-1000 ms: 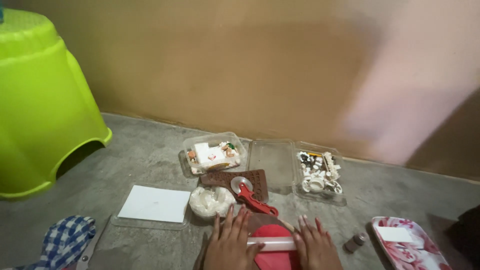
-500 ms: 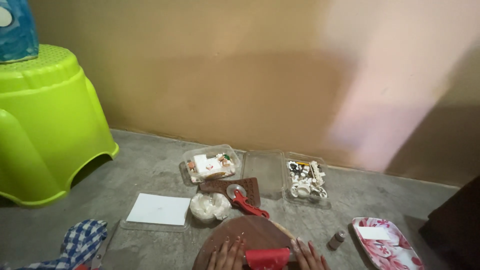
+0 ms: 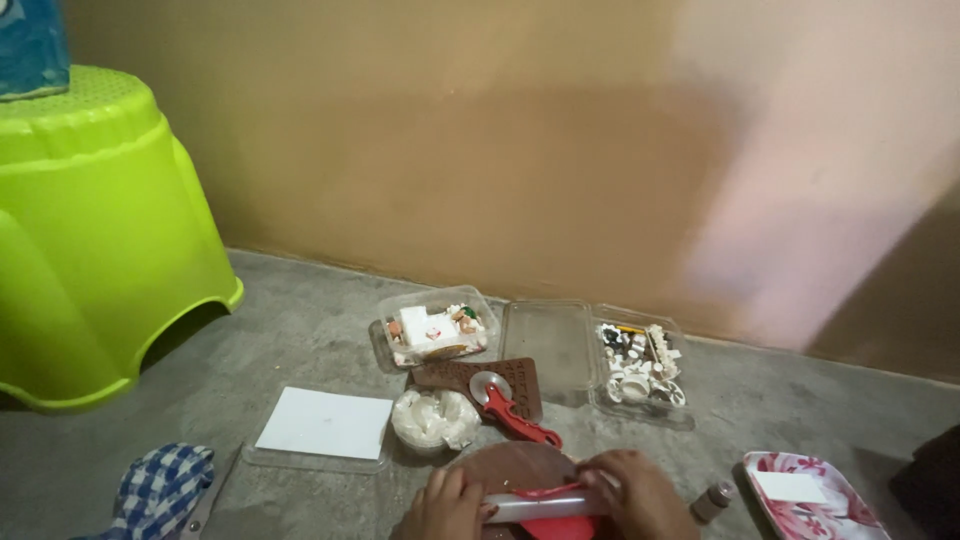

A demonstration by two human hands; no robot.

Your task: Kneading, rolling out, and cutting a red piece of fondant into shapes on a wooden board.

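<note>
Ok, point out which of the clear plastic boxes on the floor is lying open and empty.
The middle clear box, between the box of small coloured pieces and the box of white pieces; it alone holds nothing.

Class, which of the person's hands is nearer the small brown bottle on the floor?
Right. The right hand is just beside the small brown bottle; the left hand is farther away, across the rolling pin.

The bottom edge cuts off both hands (image 3: 545, 500), the red sheet (image 3: 560, 527) under the roller (image 3: 545, 505) and the checked cloth (image 3: 160, 490), the blue thing (image 3: 30, 45) on the stool (image 3: 100, 220) is cropped, and the small pieces in the two clear boxes (image 3: 640, 365) are too tiny to tell
</note>
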